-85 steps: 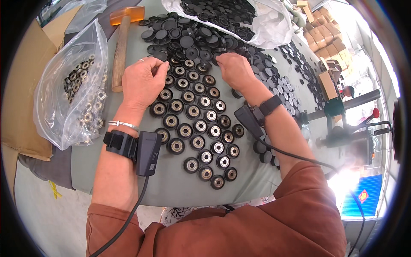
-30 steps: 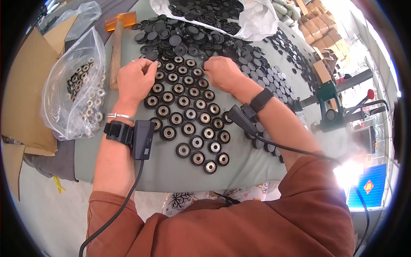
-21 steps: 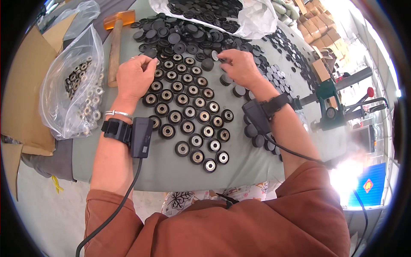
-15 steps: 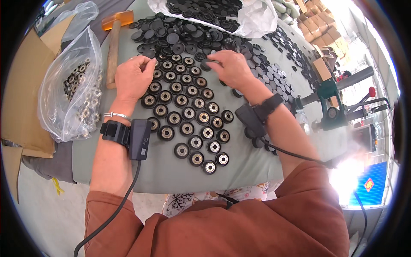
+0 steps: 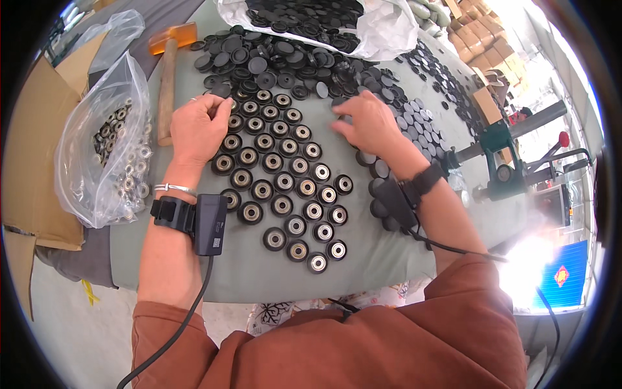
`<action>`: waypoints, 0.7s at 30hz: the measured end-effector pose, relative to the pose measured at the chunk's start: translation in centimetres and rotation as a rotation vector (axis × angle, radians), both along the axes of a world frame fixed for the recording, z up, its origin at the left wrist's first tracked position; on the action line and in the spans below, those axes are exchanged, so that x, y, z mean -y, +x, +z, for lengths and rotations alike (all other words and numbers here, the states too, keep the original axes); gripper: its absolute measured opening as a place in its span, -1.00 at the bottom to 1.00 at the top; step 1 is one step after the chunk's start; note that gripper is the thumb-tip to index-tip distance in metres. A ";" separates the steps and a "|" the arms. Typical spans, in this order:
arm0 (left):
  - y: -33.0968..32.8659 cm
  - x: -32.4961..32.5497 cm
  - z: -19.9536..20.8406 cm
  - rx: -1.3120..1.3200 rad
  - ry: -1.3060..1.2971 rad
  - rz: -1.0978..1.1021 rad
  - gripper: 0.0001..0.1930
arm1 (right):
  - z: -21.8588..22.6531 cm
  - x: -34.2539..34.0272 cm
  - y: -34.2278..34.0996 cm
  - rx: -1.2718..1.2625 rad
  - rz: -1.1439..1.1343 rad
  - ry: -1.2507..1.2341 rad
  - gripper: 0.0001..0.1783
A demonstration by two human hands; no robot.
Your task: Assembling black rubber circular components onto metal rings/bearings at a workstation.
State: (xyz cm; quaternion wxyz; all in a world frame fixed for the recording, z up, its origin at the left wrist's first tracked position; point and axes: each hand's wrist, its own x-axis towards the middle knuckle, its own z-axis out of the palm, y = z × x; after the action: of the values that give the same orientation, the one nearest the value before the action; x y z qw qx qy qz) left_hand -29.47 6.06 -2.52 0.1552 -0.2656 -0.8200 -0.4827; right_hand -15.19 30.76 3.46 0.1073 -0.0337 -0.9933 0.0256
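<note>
My left hand (image 5: 197,129) is closed in a pinch at the upper left of a group of black rings with metal bearings in their centres (image 5: 283,181). What its fingers hold, if anything, is hidden. To the right of that group, my right hand (image 5: 370,124) hovers with thumb and forefinger around a black round cap (image 5: 346,118), partly covered by the fingers. A heap of loose black caps (image 5: 278,61) lies beyond both hands. More caps with grey faces (image 5: 414,120) spread out to the right of my right hand.
At left, a clear plastic bag of loose bearings (image 5: 107,155) rests by an open cardboard box (image 5: 39,142). A mallet with an amber head (image 5: 172,37) lies beside it. A white sack of black caps (image 5: 385,32) stands at the back. A green press (image 5: 504,159) is at right.
My right hand has moved right, away from the ringed bearings, taking a black cap off its former spot. My left hand stays at the bearings' edge. The view has shifted slightly.
</note>
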 end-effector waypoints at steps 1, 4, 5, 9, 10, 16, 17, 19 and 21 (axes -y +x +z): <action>0.1 -0.2 0.1 -0.010 -0.006 -0.002 -0.82 | -0.1 0.2 -1.0 -0.001 0.001 0.000 -0.80; 0.1 -0.3 0.2 -0.005 0.003 0.004 -0.83 | -0.7 1.0 -5.0 -0.054 0.043 -0.036 -0.70; 0.1 -0.3 0.1 -0.002 0.000 0.005 -0.83 | -1.3 1.1 -6.0 -0.031 0.048 0.017 -0.67; 0.0 -0.1 0.2 0.006 0.021 0.000 -0.83 | -1.0 1.6 -7.6 0.085 0.042 0.090 -0.64; 0.0 0.0 0.1 0.006 0.027 -0.005 -0.83 | -1.0 1.7 -7.7 0.079 0.035 0.102 -0.64; -0.1 -0.2 0.1 0.028 0.035 -0.004 -0.85 | -1.9 1.7 -7.7 -0.044 0.057 0.095 -0.66; -0.1 -0.2 0.1 0.026 0.037 -0.001 -0.85 | -1.9 1.6 -8.0 -0.046 0.060 0.098 -0.66; 0.0 -0.2 0.1 -0.009 -0.002 0.004 -0.85 | -1.5 1.0 -8.7 0.138 0.036 0.038 -0.65; 0.0 -0.1 0.1 0.002 0.013 0.007 -0.85 | -0.4 0.6 -9.3 0.170 0.027 -0.012 -0.65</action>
State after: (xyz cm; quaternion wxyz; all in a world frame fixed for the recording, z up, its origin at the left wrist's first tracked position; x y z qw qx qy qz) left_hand -29.44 6.19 -2.44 0.1577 -0.2611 -0.8179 -0.4879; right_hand -24.50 30.17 3.08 0.0221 -0.0231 -0.9990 0.0301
